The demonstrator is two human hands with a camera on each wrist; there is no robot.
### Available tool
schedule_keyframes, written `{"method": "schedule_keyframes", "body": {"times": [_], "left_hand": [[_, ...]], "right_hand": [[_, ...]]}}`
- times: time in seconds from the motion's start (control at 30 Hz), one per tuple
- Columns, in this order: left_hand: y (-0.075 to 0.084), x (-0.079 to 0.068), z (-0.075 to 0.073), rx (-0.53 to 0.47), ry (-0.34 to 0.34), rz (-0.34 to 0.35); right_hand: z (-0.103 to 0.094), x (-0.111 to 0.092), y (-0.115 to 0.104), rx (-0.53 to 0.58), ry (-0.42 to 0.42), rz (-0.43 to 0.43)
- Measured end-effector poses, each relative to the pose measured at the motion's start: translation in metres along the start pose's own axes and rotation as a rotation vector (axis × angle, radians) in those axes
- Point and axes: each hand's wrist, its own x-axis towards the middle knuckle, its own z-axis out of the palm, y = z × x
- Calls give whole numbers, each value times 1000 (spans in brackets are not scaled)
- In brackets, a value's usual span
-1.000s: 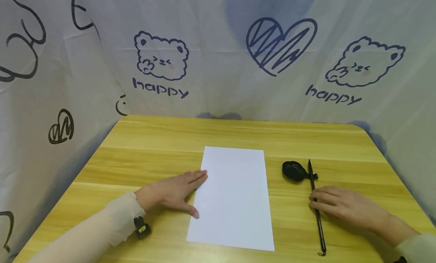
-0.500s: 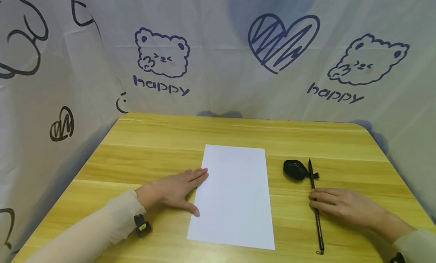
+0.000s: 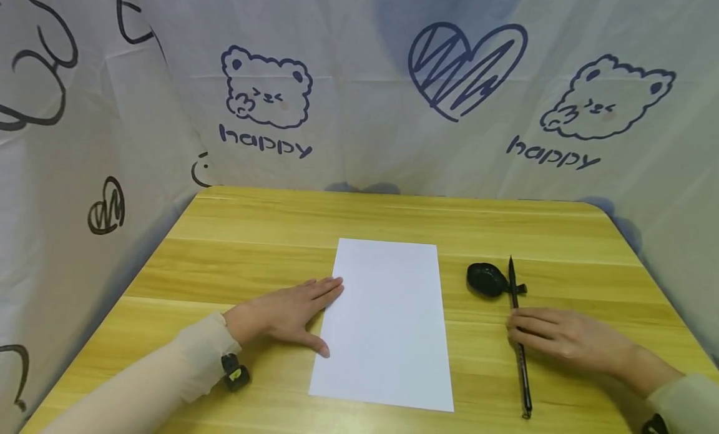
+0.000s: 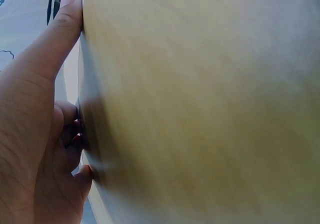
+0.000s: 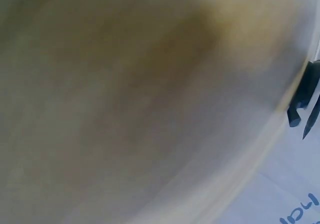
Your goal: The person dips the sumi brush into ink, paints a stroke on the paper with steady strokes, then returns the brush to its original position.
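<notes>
A blank white sheet of paper (image 3: 387,328) lies lengthwise on the table. My left hand (image 3: 292,315) rests flat over its left edge, fingers and thumb spread; the thumb (image 4: 67,19) stretches along the tabletop in the left wrist view. On the right, my right hand (image 3: 567,340) pinches a black writing brush (image 3: 523,374) near its middle, the pointed tip facing away from me. Beside the tip sits a small black ink dish (image 3: 486,280), whose stubby handle the brush crosses. The right wrist view shows just the brush tip (image 5: 312,119) and the dish (image 5: 304,91); the right fingers are out of sight there.
The wood-grain table (image 3: 253,228) has rounded far corners. White cloth (image 3: 359,128) printed with bears, hearts and "happy" hangs behind it and along both sides. Black wrist cameras sit at both cuffs, the left camera (image 3: 234,373) close to the tabletop.
The brush has shifted slightly away from me and its lower end a little left, with my right fingers closing on it. My left hand and the paper have stayed put.
</notes>
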Motion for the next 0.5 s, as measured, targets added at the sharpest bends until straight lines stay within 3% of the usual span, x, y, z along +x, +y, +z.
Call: {"method": "schedule_keyframes", "body": {"times": [0.27,0.5], "left_hand": [[1,0,-2,-2,-6,1],[2,-1,-4,-8,-7,2]], "right_hand": [[-15,17,5,-40,91,-35],[-32,38,6,-111,151,-2]]}}
